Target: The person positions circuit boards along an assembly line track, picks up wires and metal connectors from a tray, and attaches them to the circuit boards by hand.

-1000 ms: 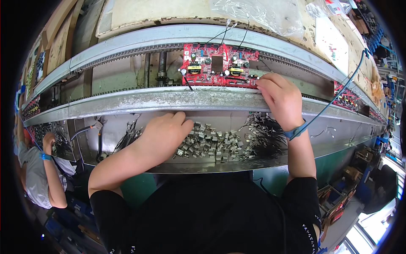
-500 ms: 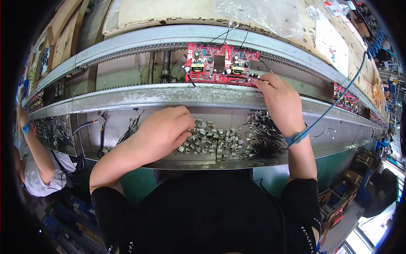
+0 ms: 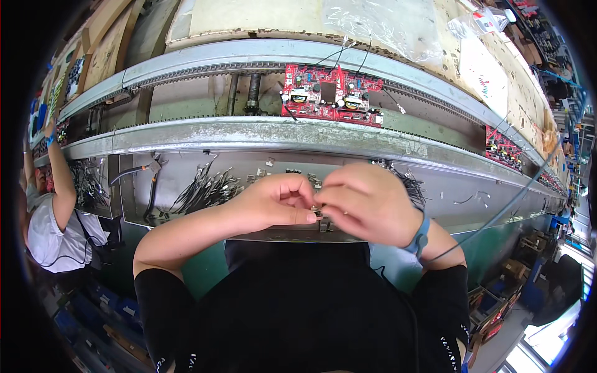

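Note:
Over the tray, my left hand (image 3: 281,200) pinches a small metal connector (image 3: 318,213) between thumb and fingers. My right hand (image 3: 368,198), slightly smeared by motion, meets it there with its fingers bent together; what they grip is hidden. Beneath and behind both hands lie loose metal connectors (image 3: 269,163), mostly covered. Bundles of black wire leads (image 3: 204,191) rest left of them, and more black leads (image 3: 407,184) on the right, partly behind my right hand. Beyond the tray, a red circuit board (image 3: 311,110) with upright wires sits on the rails.
A metal front rail (image 3: 205,132) runs between tray and board. Pliers (image 3: 153,168) with dark, orange-marked handles lie at the tray's left. More red boards (image 3: 502,149) sit along the line at right. A blue cord (image 3: 497,214) trails from my right wristband. Another person (image 3: 59,236) works at far left.
My right hand has left the board's near right corner and come down to the left hand. My left hand has moved right from the connector pile, and the two now meet.

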Motion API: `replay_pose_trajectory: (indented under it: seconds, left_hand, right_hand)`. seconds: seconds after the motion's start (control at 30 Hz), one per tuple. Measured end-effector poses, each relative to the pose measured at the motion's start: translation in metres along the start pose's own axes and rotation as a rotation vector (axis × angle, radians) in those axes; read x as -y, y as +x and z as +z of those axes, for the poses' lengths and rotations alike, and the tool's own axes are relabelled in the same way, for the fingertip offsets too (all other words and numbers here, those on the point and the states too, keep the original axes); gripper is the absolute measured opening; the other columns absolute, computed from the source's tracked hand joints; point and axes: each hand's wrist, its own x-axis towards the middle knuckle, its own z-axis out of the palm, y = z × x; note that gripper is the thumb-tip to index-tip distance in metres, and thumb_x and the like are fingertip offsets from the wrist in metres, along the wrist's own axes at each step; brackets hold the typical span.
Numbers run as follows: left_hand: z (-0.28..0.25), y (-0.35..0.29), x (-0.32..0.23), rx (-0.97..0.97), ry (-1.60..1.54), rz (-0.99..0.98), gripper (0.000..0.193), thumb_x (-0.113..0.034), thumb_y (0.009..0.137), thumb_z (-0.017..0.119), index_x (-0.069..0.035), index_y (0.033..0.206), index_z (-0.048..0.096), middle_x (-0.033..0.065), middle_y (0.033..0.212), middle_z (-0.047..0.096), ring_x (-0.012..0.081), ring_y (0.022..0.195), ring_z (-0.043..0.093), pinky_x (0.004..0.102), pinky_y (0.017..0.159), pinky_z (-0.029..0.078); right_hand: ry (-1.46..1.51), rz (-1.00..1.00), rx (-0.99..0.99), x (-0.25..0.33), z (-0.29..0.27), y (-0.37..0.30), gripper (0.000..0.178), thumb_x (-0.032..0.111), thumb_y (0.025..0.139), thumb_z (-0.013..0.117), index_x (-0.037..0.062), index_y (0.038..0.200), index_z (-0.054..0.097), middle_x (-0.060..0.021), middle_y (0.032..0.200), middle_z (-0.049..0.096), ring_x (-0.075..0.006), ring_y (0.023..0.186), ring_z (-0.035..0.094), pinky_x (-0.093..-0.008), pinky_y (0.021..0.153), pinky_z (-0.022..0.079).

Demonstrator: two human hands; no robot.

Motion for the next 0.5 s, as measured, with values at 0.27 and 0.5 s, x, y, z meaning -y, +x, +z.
replay_pose_trajectory:
  seconds: [0.27,0.5]
  left_hand:
    - [-0.001,-0.002,-0.001,-0.136,-0.196,-0.002,0.017,-0.018,0.094,0.073,-0.006,0.101,0.063,-0.0002,0.094,0.065,0.0060,0.082,0.056,0.0228,0.071,0.045]
    - [0.000,0.001,-0.005,-0.226,-0.179,-0.025,0.021,-0.028,0.099,0.065,-0.007,0.098,0.061,0.0000,0.090,0.063,0.0072,0.076,0.052,0.0233,0.068,0.041]
  right_hand:
    - [-0.007,-0.011,-0.043,0.003,0.014,0.013,0.023,0.008,0.078,0.074,0.0087,0.097,0.061,-0.0058,0.095,0.057,-0.0276,0.081,0.062,-0.0396,0.067,0.051]
    - [-0.067,0.154,-0.027,-0.004,0.001,0.030,0.026,0.002,0.073,0.073,0.0090,0.094,0.060,-0.0098,0.094,0.061,-0.0297,0.080,0.064,-0.0389,0.069,0.052]
